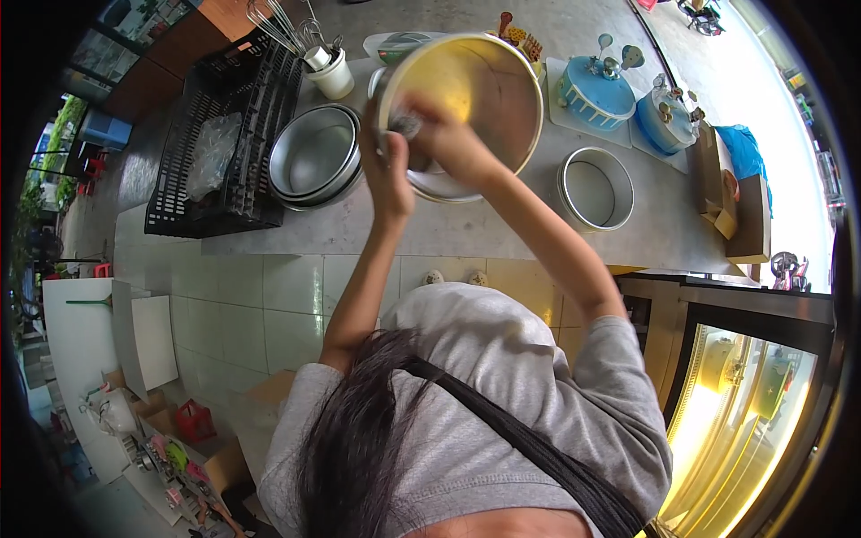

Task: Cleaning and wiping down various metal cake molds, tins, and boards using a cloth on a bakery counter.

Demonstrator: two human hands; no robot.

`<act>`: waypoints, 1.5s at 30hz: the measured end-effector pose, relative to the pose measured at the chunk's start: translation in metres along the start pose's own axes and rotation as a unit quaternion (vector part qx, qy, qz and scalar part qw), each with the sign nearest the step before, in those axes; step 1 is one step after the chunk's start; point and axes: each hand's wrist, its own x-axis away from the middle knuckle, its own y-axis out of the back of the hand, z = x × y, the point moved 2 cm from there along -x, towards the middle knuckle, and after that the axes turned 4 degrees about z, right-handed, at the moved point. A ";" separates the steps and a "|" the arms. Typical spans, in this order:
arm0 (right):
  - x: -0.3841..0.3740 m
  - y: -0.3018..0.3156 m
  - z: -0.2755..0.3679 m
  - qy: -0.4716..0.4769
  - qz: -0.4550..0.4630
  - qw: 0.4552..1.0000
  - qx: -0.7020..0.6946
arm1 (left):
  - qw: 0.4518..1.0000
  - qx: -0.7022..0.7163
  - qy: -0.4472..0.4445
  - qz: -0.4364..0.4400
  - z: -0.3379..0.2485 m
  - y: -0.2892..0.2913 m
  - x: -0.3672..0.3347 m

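Note:
A large metal pot is tilted on the table with its wide mouth toward me, its inner wall shining yellowish. My left hand grips its left rim, thumb inside and fingers outside. Reaching into the mouth, my right hand is closed and blurred by motion. A shiny grey wad, which looks like a steel wool scourer, shows at its fingertips against the pot's left inner side. Part of that wad is hidden by the fingers.
Stacked round metal pans stand left of the pot, beside a black plastic crate. A white tub of whisks is behind them. To the right are a round cake tin, two blue decorated cakes and cardboard.

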 end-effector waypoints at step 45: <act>-0.019 -0.002 0.051 0.345 0.134 0.631 0.682 | 0.978 0.044 0.165 0.124 -0.006 0.038 -0.003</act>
